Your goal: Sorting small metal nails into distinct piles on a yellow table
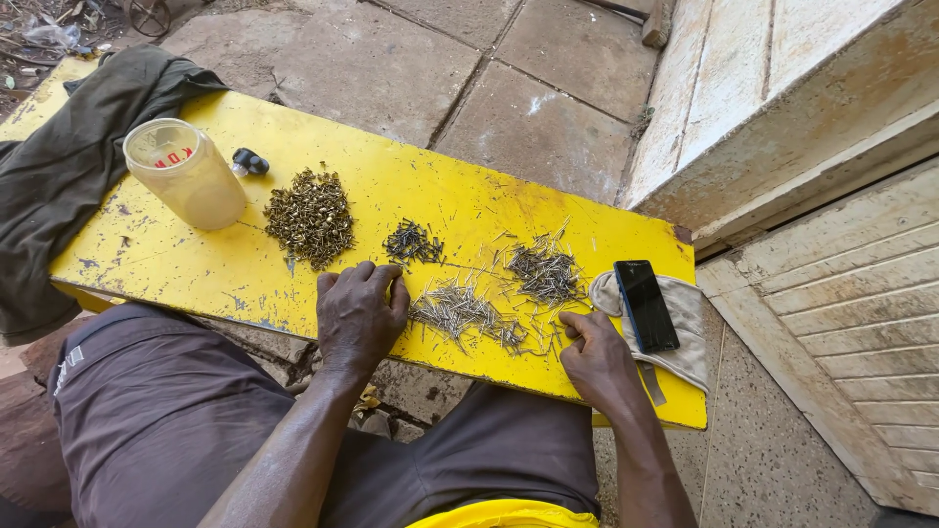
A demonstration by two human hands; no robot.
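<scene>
I see my left hand lying palm-down on the yellow worktop, its fingers curled loosely together and pressed to the painted surface just beside a loose heap of thin silvery nails; it grips nothing that I can make out. My right hand sits at the near edge, its fingers drawn narrow, tips pinched at a few nails from the scatter by the heap. Whether one is actually held between them, I cannot tell.

Further back lie three more piles: a large mound of short brassy tacks, a small dark cluster of nails, and a grey tangle of longer nails. The worktop is a flat board, its yellow paint scuffed and chipped. A translucent plastic jar lies on its side near the left end, with a small black object beside it and a dark green cloth draped over that end. At the right, a black phone rests on a pale cloth pouch.
</scene>
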